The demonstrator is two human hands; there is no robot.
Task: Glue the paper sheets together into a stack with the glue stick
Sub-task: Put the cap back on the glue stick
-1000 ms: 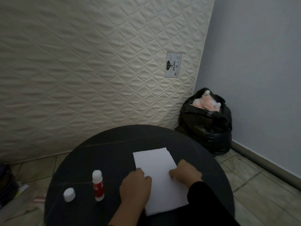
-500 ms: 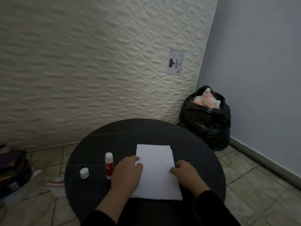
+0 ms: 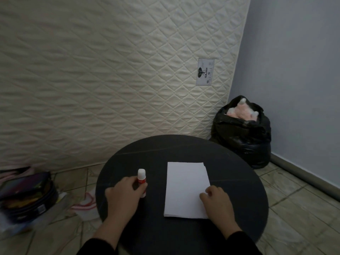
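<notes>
left hand [image 3: 122, 196] fingers curl round glue stick [image 3: 142, 182] | right hand [image 3: 216, 200] fingers curled on paper stack [image 3: 186, 188] edge | risk: sheets could skew if released

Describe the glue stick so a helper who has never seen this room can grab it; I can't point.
Find the round black table in front of the quilted mattress. Left of the white paper stack stands the glue stick, upright, with the left hand touching it. It is the only red-and-white tube there.
</notes>
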